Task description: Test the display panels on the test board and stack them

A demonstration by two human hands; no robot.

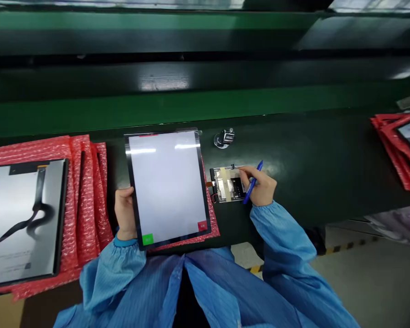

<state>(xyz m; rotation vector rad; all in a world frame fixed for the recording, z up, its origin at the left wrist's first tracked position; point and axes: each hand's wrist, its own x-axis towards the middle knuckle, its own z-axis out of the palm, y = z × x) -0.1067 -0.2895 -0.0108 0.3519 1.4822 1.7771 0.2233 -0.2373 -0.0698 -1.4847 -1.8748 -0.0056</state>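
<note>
My left hand (125, 213) grips the left edge of a tablet-sized display panel (167, 187), thumb on its front. The screen is lit white, with a green box at lower left and a red box at lower right. In my right hand (259, 186) is a blue pen (253, 182), its fingers closed around it at the right side of a small circuit board (228, 184). Tan tape crosses the board, and a short cable joins it to the panel. Whether my right fingertips press on the board, I cannot tell. Red bubble wrap (210, 214) lies under the panel.
Left of the panel, a silver-backed display (27, 223) with a dark ribbon cable rests on stacked red bubble-wrap bags (85, 196). Behind the board stands a small chrome tally counter (224, 138). More red bags (396, 159) lie at far right on the dark green bench (321, 159).
</note>
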